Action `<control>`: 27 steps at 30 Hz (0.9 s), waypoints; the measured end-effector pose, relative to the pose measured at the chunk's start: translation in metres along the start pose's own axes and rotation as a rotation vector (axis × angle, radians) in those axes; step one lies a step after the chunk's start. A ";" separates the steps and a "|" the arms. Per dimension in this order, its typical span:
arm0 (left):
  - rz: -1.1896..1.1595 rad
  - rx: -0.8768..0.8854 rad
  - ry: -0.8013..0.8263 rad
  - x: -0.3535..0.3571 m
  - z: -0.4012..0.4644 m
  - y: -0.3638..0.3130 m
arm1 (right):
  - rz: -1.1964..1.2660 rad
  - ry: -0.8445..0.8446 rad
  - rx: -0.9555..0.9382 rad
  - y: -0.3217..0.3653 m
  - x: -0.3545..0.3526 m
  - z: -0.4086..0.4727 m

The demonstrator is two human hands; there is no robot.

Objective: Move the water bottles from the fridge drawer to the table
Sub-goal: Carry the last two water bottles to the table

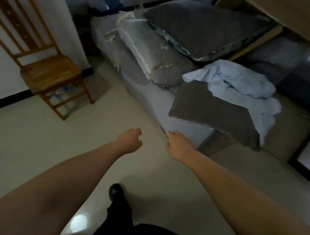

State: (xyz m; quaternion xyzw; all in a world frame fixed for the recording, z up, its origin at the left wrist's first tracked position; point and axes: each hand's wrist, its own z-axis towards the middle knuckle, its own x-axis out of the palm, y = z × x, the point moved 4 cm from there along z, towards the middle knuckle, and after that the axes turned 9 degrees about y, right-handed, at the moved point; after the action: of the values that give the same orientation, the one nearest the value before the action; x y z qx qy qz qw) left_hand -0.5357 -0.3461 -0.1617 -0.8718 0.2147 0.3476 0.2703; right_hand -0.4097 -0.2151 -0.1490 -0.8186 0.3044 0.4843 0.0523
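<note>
Both arms were stretched forward over the pale floor [31,146]. My left hand [129,140] hung with fingers loosely curled and held nothing. My right hand [178,146] was likewise loose and bare of any load, its fingertips just beside the lower edge of the sofa [169,107]; whether they touched the edge I could not tell.

No fridge drawer and no counter showed anywhere in view. The only bottle-like things were some clear plastic bottles [61,91], blurred, lying on the floor under the wooden chair [45,63] at the left, well apart from both hands. I could not tell if these were the water bottles of the task.

The chair stood against the white wall [1,71], with a dark skirting line along its foot.

The sofa ran along the right side, crowded. A large grey cushion [201,29] lay at the far end, tilted. Beside it was a quilted grey cover [163,63], its edge frayed and torn, with white stuffing showing. Nearer to me a flat brown-grey cushion [214,110] lay partly under a crumpled light blue cloth [239,82]. A cardboard box [284,14] jutted in at the upper right corner.

My dark trouser leg and one black shoe [115,191] were planted on the floor between my arms. A small bright glare spot [79,221] lay on the floor near the bottom edge. The picture was dim and somewhat blurred.
</note>
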 end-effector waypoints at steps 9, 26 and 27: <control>-0.123 -0.069 -0.125 -0.108 0.015 0.145 | -0.099 0.024 -0.133 0.150 -0.047 0.117; -0.459 -0.478 -0.255 -0.197 -0.010 0.426 | -0.281 0.188 -0.539 0.457 -0.065 0.287; -0.476 -0.502 -0.265 -0.205 -0.007 0.443 | -0.307 0.182 -0.566 0.475 -0.068 0.299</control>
State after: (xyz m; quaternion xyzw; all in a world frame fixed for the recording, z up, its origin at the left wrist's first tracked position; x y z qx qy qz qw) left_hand -0.9178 -0.6499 -0.1524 -0.8838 -0.1231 0.4267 0.1469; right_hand -0.9216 -0.4555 -0.1510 -0.8768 0.0341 0.4611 -0.1324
